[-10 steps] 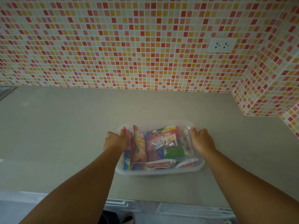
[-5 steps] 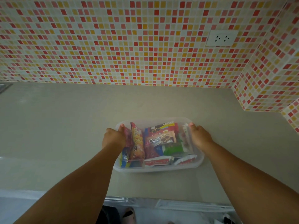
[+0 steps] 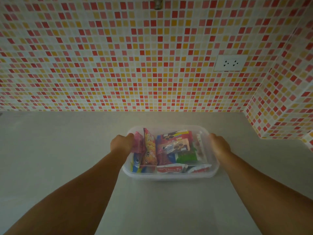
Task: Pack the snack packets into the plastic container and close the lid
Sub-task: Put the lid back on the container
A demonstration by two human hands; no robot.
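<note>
A clear plastic container [image 3: 171, 175] sits on the grey counter [image 3: 59, 150], toward the right, near the corner where the two tiled walls meet; it is packed with snack packets [image 3: 171, 150] standing and lying close together; an orange one [image 3: 149, 150] stands on edge at the left, beside a pink one [image 3: 138, 144] against the left wall; a red packet printed with dark biscuits [image 3: 174, 145] lies across the middle, with a green one [image 3: 186, 156] just below it; a red-and-white packet [image 3: 171, 169] lies along the near wall; whether a lid is on the container cannot be told through the clear plastic.

The left hand [image 3: 121, 144] holds the container's left side, its fingers curled down over the rim, the fingertips hidden against the wall; the right hand [image 3: 219, 145] holds the right side in the same way, fingers curled over the edge; both forearms reach in from the near edge of the counter.

Behind the counter stands a wall of small red, orange, yellow and white tiles [image 3: 118, 65]; a white socket [image 3: 230, 62] is set in it at the right; a small grey metal fitting [image 3: 157, 3] shows at the top edge.
</note>
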